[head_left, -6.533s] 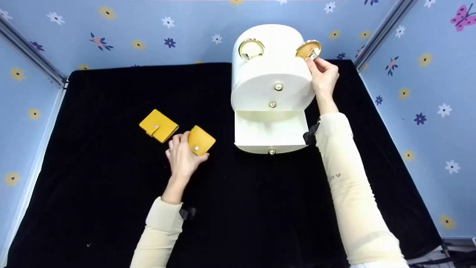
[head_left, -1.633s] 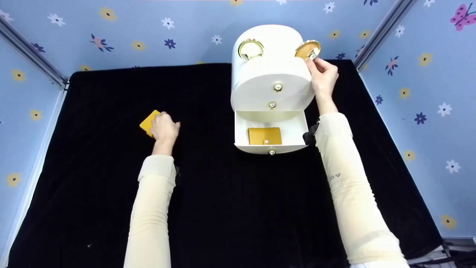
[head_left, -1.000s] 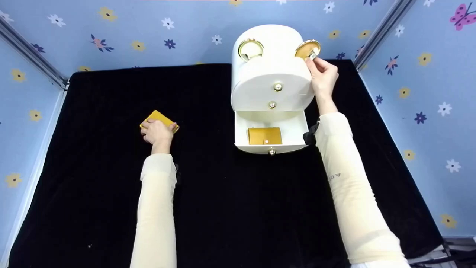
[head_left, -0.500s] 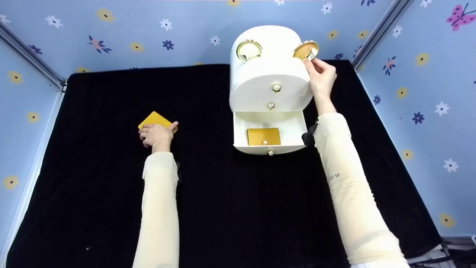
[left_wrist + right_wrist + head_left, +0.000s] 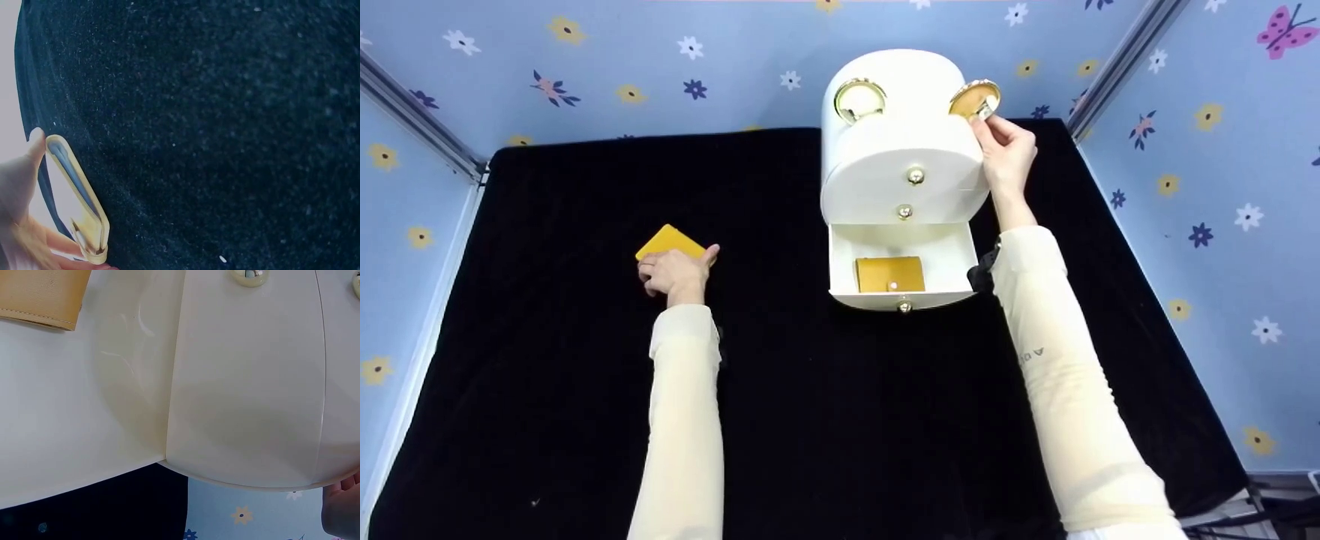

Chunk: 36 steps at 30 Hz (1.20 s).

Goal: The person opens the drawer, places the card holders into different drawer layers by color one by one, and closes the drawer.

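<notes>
My left hand (image 5: 676, 271) grips a yellow card holder (image 5: 669, 238) on the black cloth, left of the drawer box. In the left wrist view, the thumb lies at one end of that card holder (image 5: 76, 197) and fingers at the other. A second yellow card holder (image 5: 890, 274) lies in the pulled-out bottom drawer (image 5: 949, 262) of a white drawer box (image 5: 900, 135). At the box's upper right, my right hand (image 5: 1009, 154) pinches the lower edge of a gold-rimmed round piece (image 5: 976, 99). The right wrist view shows only part of this hand (image 5: 344, 509).
Another gold-rimmed round piece (image 5: 860, 101) stands at the box's upper left. Two upper drawers with gold knobs (image 5: 915, 175) are closed. Black cloth (image 5: 810, 420) covers the table, and flowered blue walls (image 5: 615, 67) stand behind and at the sides.
The card holder first in my left hand now lies in the drawer. My left hand has gone left and taken hold of the other one. The right hand has kept its place.
</notes>
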### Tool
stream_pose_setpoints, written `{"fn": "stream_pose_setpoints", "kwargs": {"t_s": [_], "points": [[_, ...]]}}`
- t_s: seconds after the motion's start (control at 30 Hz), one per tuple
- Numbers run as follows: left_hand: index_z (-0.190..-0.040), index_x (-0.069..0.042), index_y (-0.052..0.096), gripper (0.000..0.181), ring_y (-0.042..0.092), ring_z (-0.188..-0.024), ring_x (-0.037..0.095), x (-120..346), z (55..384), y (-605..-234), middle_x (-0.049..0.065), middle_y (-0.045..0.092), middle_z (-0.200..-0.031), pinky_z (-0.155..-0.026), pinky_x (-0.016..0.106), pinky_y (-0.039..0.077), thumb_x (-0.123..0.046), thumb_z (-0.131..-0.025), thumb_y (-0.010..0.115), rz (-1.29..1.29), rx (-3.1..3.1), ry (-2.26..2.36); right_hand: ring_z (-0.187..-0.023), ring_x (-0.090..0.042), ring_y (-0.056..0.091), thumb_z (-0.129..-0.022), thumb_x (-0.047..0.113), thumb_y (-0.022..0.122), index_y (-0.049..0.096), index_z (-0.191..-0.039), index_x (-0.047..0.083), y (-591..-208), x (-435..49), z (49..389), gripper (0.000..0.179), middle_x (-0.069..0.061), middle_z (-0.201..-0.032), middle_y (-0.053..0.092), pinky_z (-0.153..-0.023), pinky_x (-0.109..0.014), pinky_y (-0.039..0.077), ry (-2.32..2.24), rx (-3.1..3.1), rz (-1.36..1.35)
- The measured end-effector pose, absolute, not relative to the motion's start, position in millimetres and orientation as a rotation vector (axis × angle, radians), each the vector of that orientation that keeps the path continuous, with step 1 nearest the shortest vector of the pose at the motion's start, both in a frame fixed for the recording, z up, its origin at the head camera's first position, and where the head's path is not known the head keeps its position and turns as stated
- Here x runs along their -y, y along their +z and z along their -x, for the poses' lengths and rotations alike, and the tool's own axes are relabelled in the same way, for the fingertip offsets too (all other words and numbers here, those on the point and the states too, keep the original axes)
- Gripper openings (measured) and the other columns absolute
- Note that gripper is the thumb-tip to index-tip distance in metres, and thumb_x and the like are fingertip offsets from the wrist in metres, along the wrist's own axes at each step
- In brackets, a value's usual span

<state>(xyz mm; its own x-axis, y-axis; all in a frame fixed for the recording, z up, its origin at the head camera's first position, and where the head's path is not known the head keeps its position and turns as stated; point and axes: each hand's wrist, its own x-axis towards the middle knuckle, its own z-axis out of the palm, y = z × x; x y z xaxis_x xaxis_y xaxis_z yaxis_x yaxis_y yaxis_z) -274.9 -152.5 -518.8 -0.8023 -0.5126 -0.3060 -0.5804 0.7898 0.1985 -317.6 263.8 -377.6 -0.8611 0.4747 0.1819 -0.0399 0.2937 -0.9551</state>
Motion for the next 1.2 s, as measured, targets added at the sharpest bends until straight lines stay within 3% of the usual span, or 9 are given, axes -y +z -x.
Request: {"fn": "stream_pose_setpoints", "kwargs": {"t_s": [0.17,0.4,0.63,1.2], "points": [[-0.123,0.023,0.031,0.1,0.036,-0.1,0.043,152.4,275.7,-515.6,0.043,0.024,-0.125,-0.071,0.04,0.045,-0.062,-0.075,0.051,0.819,-2.772,0.451,-0.077,-0.01,0.063,-0.074,0.027,0.071,0.07,-0.098,0.011,-377.4,-264.4,317.8,0.029,-0.005,-0.093,0.067,-0.069,-0.02,0.048,1.606,2.129,0.38],[-0.118,0.02,0.04,0.086,0.036,-0.104,0.046,153.1,275.5,-513.1,0.044,0.028,-0.121,-0.08,0.043,0.033,-0.052,-0.074,0.058,0.768,-2.779,0.458,-0.075,-0.009,0.063,-0.074,0.028,0.071,0.07,-0.098,0.011,-377.7,-264.3,318.3,0.029,-0.005,-0.092,0.067,-0.068,-0.019,0.048,1.584,2.141,0.381],[-0.124,0.013,0.038,0.083,0.038,-0.103,0.048,149.9,274.2,-508.0,0.039,0.026,-0.122,-0.073,0.042,0.046,-0.049,-0.075,0.06,0.823,-2.706,0.537,-0.076,-0.01,0.063,-0.073,0.029,0.072,0.07,-0.097,0.012,-376.3,-263.2,317.9,0.029,-0.005,-0.093,0.067,-0.068,-0.02,0.048,1.583,2.148,0.4],[-0.123,0.011,0.037,0.082,0.037,-0.104,0.042,142.2,263.3,-497.3,0.028,0.033,-0.117,-0.076,0.049,0.043,-0.041,-0.069,0.069,0.719,-2.742,0.646,-0.078,-0.01,0.063,-0.074,0.028,0.071,0.069,-0.099,0.011,-377.9,-263.8,319.0,0.03,-0.006,-0.094,0.067,-0.07,-0.02,0.048,1.604,2.139,0.419]]}}
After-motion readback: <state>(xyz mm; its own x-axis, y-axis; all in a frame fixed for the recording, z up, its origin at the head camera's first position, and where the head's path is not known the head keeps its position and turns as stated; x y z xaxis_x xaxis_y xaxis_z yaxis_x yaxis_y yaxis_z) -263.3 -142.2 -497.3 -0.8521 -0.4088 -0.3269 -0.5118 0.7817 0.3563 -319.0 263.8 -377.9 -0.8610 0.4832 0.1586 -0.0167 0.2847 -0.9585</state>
